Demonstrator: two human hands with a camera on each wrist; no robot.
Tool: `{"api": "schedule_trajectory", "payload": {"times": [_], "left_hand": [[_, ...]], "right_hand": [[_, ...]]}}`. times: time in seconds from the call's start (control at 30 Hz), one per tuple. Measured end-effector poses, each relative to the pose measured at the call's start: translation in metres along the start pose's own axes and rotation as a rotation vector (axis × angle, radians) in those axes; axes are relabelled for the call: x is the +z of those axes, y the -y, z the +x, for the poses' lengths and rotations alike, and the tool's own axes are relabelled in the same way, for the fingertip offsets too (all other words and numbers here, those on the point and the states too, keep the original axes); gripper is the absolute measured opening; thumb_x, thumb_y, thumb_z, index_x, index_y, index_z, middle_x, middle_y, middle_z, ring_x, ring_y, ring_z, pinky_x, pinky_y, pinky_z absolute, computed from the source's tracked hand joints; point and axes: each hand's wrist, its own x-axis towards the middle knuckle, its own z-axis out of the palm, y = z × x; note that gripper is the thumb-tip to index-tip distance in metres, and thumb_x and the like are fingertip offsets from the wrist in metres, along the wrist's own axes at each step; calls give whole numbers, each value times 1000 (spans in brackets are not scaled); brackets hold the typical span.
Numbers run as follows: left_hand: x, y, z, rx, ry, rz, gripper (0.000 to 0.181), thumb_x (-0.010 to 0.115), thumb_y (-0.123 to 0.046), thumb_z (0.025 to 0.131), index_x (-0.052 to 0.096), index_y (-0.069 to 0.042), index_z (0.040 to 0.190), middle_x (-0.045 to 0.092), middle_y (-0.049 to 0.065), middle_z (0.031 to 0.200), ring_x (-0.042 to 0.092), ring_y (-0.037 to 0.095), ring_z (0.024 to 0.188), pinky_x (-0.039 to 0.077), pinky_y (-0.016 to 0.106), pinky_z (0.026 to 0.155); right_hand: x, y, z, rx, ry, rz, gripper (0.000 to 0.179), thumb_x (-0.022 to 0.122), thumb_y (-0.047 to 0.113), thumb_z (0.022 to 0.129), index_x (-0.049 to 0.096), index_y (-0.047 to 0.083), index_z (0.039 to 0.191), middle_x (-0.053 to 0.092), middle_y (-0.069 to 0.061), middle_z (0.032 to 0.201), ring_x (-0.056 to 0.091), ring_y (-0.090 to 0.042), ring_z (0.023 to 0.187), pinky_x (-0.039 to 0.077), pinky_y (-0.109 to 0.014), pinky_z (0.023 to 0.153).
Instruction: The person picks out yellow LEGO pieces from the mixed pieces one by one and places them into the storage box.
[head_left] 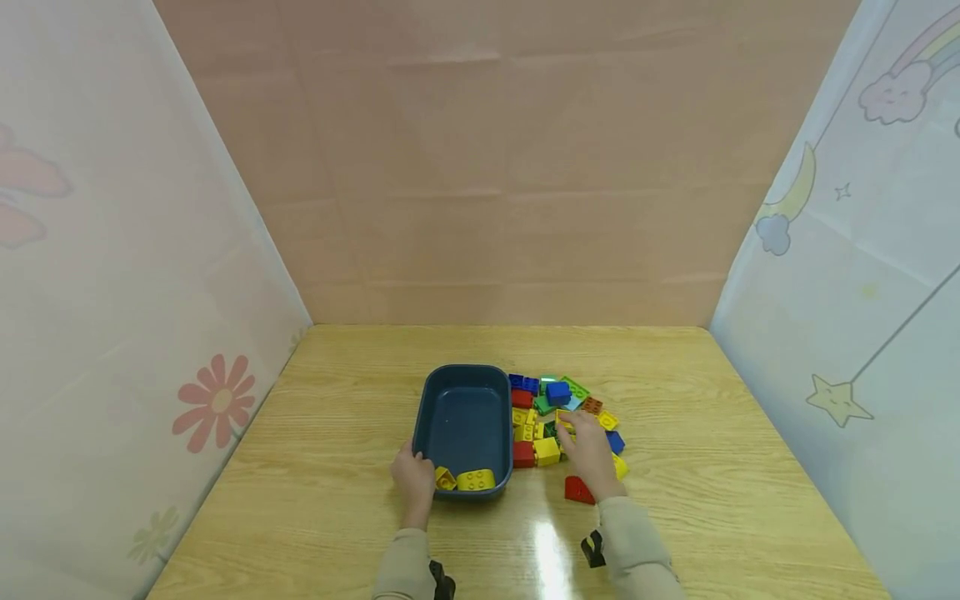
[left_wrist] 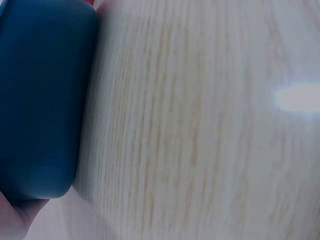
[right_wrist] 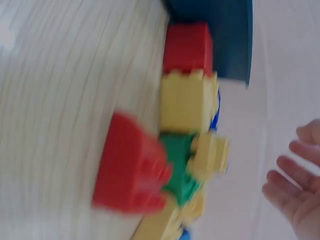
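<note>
My left hand (head_left: 414,482) grips the near left corner of a dark blue plastic bin (head_left: 462,433), thumb over the rim. Two yellow toy bricks (head_left: 476,480) lie at the near end inside it. In the left wrist view the outer wall of the bin (left_wrist: 45,100) shows, with part of the hand (left_wrist: 11,220) at its corner. My right hand (head_left: 591,454) is over a pile of coloured toy bricks right of the bin. The right wrist view shows that hand (right_wrist: 300,187) with fingers apart, holding nothing, above the bricks. A red sloped brick (right_wrist: 131,167) lies nearest the camera.
The pile holds several yellow, green, blue and red bricks, among them a yellow block (head_left: 547,452) and a red block (head_left: 523,454) beside the bin wall. A brown brick (head_left: 592,405) lies at its far right. Printed cloth walls flank the wooden table (head_left: 360,392).
</note>
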Motion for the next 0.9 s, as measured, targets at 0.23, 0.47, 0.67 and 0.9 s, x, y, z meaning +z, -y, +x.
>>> {"api": "schedule_trajectory", "payload": {"times": [0.23,0.47,0.67,0.9], "left_hand": [[1,2,0,0,-10,-16,36,47,20,69,55,18,104,57,33,101,56,41,94,47,49,75],[0,0,-1,5,-10,-32,38,46,21,68,56,18,104,56,34,102,57,41,92,48,49,73],[0,1,-1,9,0,-35,36,47,21,68,58,15,102,58,31,99,58,40,92,49,47,73],[-1,0,-1,3,2,-22,33,48,20,69,59,13,99,60,29,97,57,40,93,48,48,74]], "right_hand": [[-20,-44,-10,289,79,-32,30,57,6,83,56,-14,106,55,-30,104,49,-42,99,43,-51,81],[-24,-67,-22,338,178,-56,32,58,-1,80,53,-18,107,53,-34,105,48,-46,99,41,-52,81],[-19,-73,-28,315,191,-60,33,60,-2,78,54,-19,106,52,-35,104,47,-47,99,41,-52,83],[-16,-74,-27,325,194,-38,32,59,3,81,55,-17,106,52,-34,106,47,-47,101,40,-52,84]]}}
